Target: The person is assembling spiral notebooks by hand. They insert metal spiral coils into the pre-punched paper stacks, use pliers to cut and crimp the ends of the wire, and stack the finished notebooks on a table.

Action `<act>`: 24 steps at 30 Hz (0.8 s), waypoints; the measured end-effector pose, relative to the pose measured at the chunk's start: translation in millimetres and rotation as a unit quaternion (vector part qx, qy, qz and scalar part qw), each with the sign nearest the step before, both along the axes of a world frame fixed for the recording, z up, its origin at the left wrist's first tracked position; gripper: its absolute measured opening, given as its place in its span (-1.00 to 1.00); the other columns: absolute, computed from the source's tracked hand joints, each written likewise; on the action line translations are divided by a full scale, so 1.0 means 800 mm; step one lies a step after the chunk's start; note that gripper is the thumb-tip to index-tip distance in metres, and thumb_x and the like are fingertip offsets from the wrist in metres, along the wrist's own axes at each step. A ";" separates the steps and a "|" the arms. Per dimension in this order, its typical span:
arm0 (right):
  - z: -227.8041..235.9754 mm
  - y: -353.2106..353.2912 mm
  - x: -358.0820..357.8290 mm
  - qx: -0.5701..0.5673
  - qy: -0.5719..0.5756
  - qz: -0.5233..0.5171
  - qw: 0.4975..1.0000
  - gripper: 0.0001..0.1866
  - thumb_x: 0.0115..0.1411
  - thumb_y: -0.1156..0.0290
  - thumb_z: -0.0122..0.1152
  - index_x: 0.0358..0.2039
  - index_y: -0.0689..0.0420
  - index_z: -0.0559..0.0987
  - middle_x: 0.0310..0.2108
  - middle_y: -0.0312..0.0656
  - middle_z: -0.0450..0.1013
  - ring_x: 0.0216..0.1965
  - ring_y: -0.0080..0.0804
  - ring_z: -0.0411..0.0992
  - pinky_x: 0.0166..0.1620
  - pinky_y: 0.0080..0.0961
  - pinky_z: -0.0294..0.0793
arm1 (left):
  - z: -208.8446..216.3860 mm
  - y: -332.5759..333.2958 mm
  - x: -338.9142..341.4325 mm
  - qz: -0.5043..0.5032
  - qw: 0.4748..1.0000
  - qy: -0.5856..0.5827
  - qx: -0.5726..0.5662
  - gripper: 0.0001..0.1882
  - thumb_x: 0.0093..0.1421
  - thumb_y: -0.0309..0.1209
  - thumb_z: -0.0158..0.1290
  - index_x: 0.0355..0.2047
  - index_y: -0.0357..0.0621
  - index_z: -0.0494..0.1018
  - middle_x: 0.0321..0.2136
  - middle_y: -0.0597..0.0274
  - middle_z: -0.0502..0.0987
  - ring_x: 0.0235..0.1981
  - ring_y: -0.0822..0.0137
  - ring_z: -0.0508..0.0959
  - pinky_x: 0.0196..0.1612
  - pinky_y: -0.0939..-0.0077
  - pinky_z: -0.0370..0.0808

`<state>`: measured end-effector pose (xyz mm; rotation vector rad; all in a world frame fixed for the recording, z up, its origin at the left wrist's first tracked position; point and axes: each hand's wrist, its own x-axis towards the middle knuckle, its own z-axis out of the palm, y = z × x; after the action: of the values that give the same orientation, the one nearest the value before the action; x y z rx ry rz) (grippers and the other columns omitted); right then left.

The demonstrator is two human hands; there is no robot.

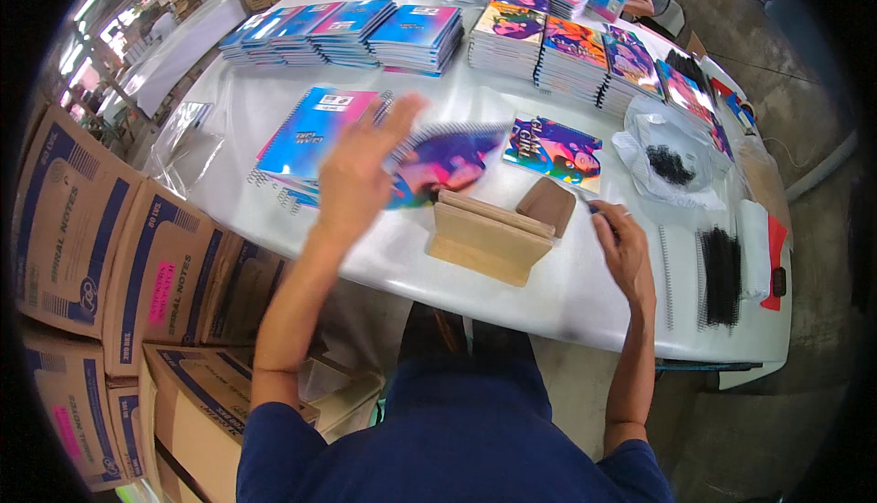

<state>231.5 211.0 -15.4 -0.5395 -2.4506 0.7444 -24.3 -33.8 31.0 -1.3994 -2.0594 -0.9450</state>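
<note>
Notebook is overlapped by left hand, its grip too blurred to tell. Dark tool is pinched in right hand near worktop's front edge.

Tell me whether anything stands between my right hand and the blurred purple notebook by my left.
Yes: the small brown block lies in the direct path from the right hand to the purple notebook, with the tan stand just on its near side. Nothing visible stands between the left hand and that notebook.
</note>
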 end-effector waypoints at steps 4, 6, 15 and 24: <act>-0.073 0.080 0.016 0.068 -0.137 -0.155 0.976 -0.69 0.24 0.28 0.15 -0.03 0.07 0.55 -0.23 -0.08 0.48 -0.22 -0.15 0.47 -0.15 -0.33 0.43 | 0.048 -0.042 -0.054 0.016 0.999 0.013 0.032 -0.33 0.04 -0.72 0.08 0.17 0.09 0.39 0.16 0.32 0.41 0.21 0.08 0.36 0.18 0.44 0.36; -0.109 0.110 0.029 0.223 -0.132 -0.131 0.957 -0.67 0.22 0.26 0.17 -0.01 0.03 0.55 -0.14 -0.09 0.45 -0.09 -0.14 0.41 -0.03 -0.27 0.36 | 0.054 -0.053 -0.078 -0.010 0.997 -0.043 0.068 -0.33 0.06 -0.74 0.06 0.17 0.13 0.38 0.16 0.27 0.41 0.23 0.09 0.34 0.19 0.40 0.36; -0.103 0.147 -0.070 0.075 -0.008 -0.180 0.981 -0.64 0.17 0.22 0.22 -0.09 0.16 0.56 -0.19 0.04 0.49 -0.10 -0.02 0.45 -0.04 -0.25 0.41 | -0.018 -0.107 -0.145 0.054 0.955 -0.112 -0.269 -0.27 0.09 -0.41 0.18 0.28 0.25 0.22 0.27 0.13 0.24 0.33 -0.07 0.12 0.28 0.13 0.18; -0.143 0.241 -0.194 0.230 -0.196 -0.090 0.949 -0.39 0.04 0.33 0.29 0.13 0.17 0.38 0.16 0.09 0.30 0.18 0.02 0.28 0.15 -0.15 0.35 | -0.017 -0.078 -0.069 0.032 0.976 -0.086 -0.196 -0.30 0.13 -0.24 0.15 0.29 0.13 0.22 0.36 0.22 0.08 0.42 0.03 -0.13 0.36 -0.12 -0.19</act>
<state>76.7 404.1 -130.2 -0.7649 -2.7586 -0.0271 -79.3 -96.5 17.7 -1.4716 -2.5097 -0.6752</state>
